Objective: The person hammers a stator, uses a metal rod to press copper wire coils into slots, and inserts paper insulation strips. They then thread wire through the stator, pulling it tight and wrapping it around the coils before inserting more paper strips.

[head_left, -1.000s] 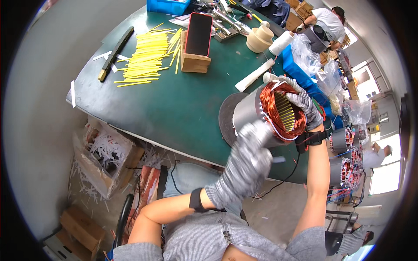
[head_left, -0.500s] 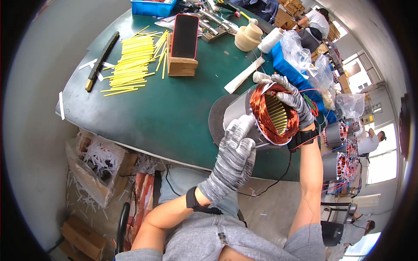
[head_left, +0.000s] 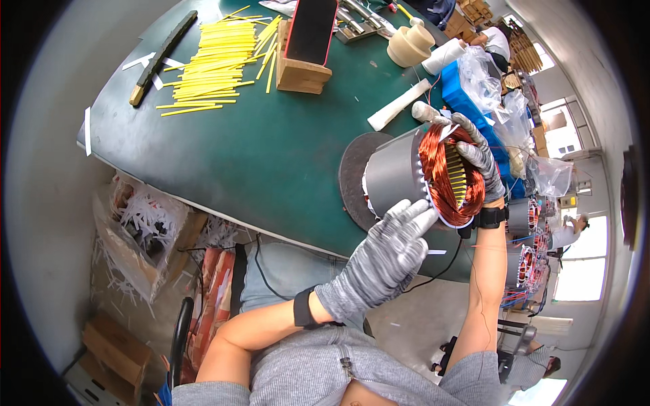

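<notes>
A motor stator (head_left: 394,172), a grey cylinder, lies tilted on a dark round plate (head_left: 353,177) near the table's right side. Copper windings (head_left: 433,159) bulge from its right end, with yellow strips (head_left: 458,179) lining the bore. My gloved right hand (head_left: 479,152) curls over the far right of the windings, its fingers at their rim. Below the stator's near edge is my gloved left hand (head_left: 386,254), fingers stretched out toward the lower windings; it holds nothing I can see. A small white slip (head_left: 447,131) rests on top of the windings.
Yellow strips (head_left: 217,61) lie in a pile at the far left, beside a dark bar (head_left: 162,57). A phone (head_left: 310,30) leans on a wooden block (head_left: 302,76). Blue bins (head_left: 467,98) with plastic bags stand right. Other stators (head_left: 520,264) and people are beyond.
My left hand has come off the stator's side and dropped toward the lower edge of the windings. My right hand stays at the windings. The whole view has shifted slightly.
</notes>
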`<control>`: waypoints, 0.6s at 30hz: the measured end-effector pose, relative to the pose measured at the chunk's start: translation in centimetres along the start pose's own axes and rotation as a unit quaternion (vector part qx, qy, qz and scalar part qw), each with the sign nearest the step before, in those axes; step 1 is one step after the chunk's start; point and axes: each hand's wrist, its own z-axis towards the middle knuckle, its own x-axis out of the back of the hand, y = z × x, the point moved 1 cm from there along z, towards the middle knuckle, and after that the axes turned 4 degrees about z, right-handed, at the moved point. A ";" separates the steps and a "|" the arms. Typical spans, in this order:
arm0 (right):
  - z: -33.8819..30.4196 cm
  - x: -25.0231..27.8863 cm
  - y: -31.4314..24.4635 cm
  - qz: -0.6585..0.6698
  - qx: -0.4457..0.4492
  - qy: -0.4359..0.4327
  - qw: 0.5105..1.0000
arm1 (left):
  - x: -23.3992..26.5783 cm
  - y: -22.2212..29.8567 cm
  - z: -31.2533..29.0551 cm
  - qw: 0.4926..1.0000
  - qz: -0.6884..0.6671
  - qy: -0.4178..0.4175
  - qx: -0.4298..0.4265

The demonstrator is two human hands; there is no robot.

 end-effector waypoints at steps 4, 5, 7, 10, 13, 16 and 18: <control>-0.2 -0.3 -0.1 0.057 0.018 -0.024 0.998 | 3.0 -0.8 1.7 0.951 -0.197 0.126 0.200; -0.2 -0.5 -0.3 0.041 0.035 -0.031 0.998 | 3.4 -1.1 2.4 0.928 -0.228 0.098 0.277; -0.1 -0.8 -0.5 -0.023 0.057 -0.011 0.998 | 4.0 -2.0 4.1 0.942 -0.165 0.074 0.284; -0.2 -1.5 -0.9 -0.029 0.088 -0.034 0.995 | 4.3 -2.7 5.9 0.937 -0.144 -0.035 0.315; -0.6 -2.2 -1.0 0.050 0.083 -0.024 0.995 | 4.3 -2.8 6.9 0.955 -0.101 -0.069 0.269; -1.5 -2.5 -1.1 0.082 0.057 0.010 0.995 | 4.1 -3.0 7.6 0.965 -0.064 -0.100 0.235; -2.1 -2.6 -0.9 0.093 0.051 0.032 0.994 | 3.8 -3.5 8.3 0.965 -0.051 -0.116 0.232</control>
